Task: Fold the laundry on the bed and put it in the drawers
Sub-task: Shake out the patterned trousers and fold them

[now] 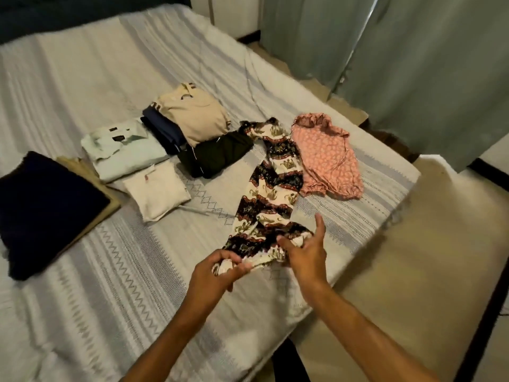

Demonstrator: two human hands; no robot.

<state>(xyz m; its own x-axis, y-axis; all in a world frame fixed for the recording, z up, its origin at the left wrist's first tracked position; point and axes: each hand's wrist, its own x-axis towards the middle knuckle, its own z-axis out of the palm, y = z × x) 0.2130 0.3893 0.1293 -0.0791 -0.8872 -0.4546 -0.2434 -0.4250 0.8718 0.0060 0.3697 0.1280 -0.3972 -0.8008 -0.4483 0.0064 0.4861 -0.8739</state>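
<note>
Dim warm light; soft blur; edges warped

Elephant-print garment [271, 188] stretched unfolded on bed [110, 271], folded clothes [154, 144] beside

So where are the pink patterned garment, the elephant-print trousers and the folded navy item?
pink patterned garment [327, 158], head view, its middle.
elephant-print trousers [272, 186], head view, mid-length.
folded navy item [46, 205], head view, top face.

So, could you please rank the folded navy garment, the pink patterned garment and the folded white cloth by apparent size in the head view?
1. folded navy garment, though it lies nearer the camera
2. pink patterned garment
3. folded white cloth
</note>
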